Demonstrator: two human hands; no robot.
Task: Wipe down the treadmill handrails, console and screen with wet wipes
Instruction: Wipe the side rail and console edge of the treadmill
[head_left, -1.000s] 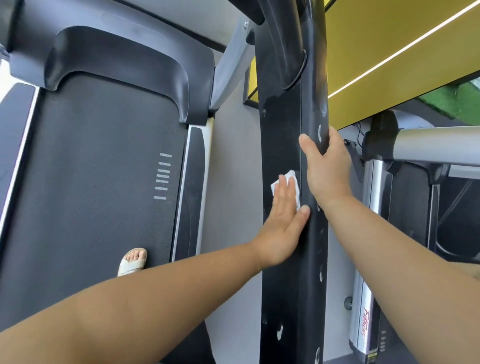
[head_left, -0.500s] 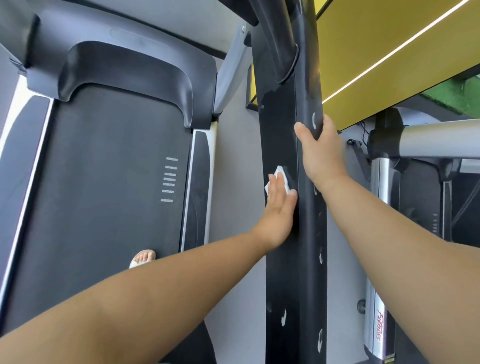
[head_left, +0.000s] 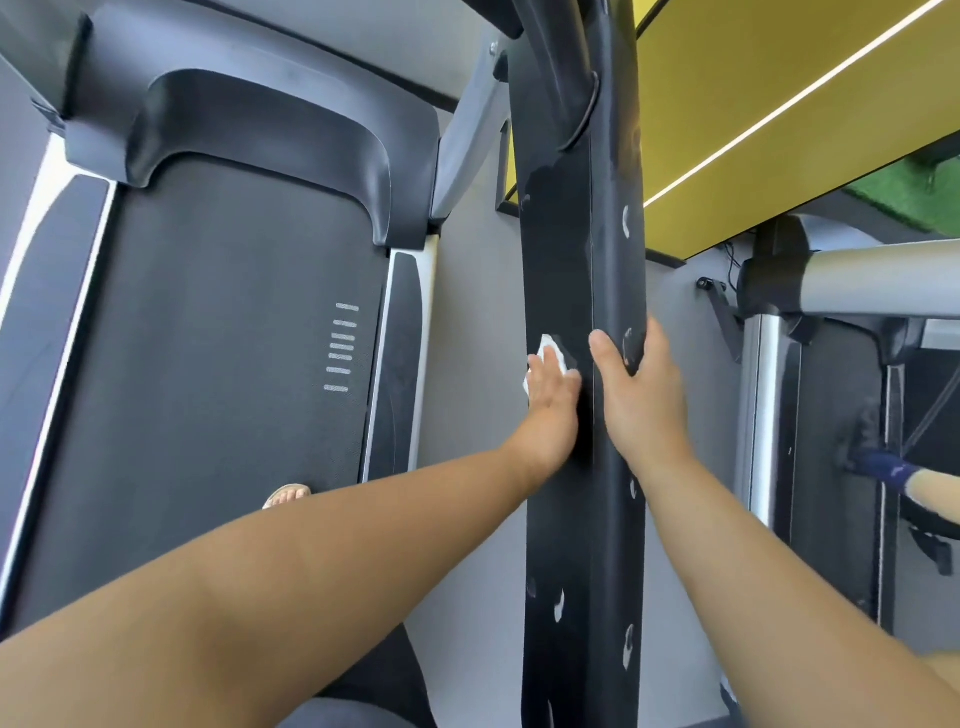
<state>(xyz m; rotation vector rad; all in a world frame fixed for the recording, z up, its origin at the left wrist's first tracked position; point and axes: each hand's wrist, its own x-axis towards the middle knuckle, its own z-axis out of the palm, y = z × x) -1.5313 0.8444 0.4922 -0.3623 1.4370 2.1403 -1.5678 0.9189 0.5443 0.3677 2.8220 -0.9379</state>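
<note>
Peeking from under left hand (head_left: 555, 410) at 12 o'clock, wet wipe (head_left: 549, 352) mostly hidden, fingers straight pressing it on handrail (head_left: 582, 545), right hand (head_left: 641, 400) at 3 o'clock clasping handrail, fingertips unseen.

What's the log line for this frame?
phase: wiping handrail | left hand: presses wet wipe flat on handrail | right hand: grips handrail beside it

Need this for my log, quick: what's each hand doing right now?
Left hand: open, flat fingers pressing the wipe on the handrail.
Right hand: closed, gripping the handrail.
</note>
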